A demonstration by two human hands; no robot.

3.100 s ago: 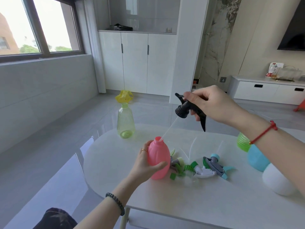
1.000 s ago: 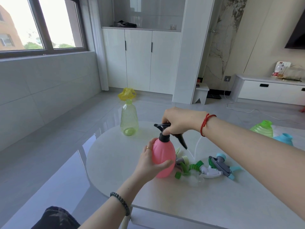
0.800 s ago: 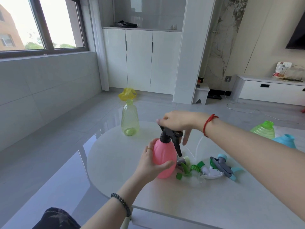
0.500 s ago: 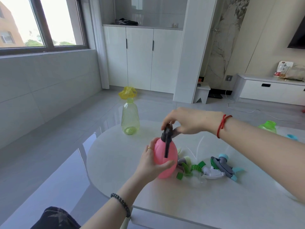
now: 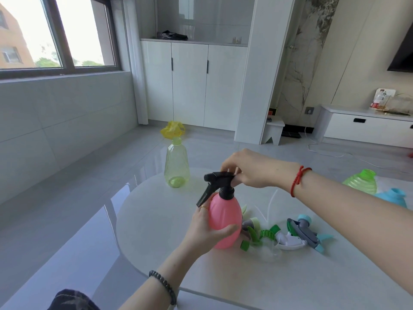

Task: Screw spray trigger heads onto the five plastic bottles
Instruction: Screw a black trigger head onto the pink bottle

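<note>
My left hand (image 5: 206,230) grips the belly of a pink bottle (image 5: 225,220) standing upright on the white table (image 5: 290,283). A black spray trigger head (image 5: 218,183) sits on the bottle's neck, lever pointing left and down. My right hand (image 5: 250,170) pinches the back of that head from above. A pale green bottle (image 5: 177,167) without a head stands at the table's far left. A ribbed green bottle (image 5: 361,182) and a blue bottle (image 5: 393,196) are at the right. Several loose trigger heads (image 5: 297,234) lie right of the pink bottle.
A yellow bag (image 5: 172,129) lies on the floor behind the pale green bottle. White cabinets (image 5: 190,83) and a low white unit (image 5: 366,128) line the far walls. A small white stool (image 5: 273,133) stands by the pillar. The table's rounded edge is near my left forearm.
The black head went from held above the bottle to seated on its neck. Over the last second my right hand has turned it, and the lever has swung from right to left.
</note>
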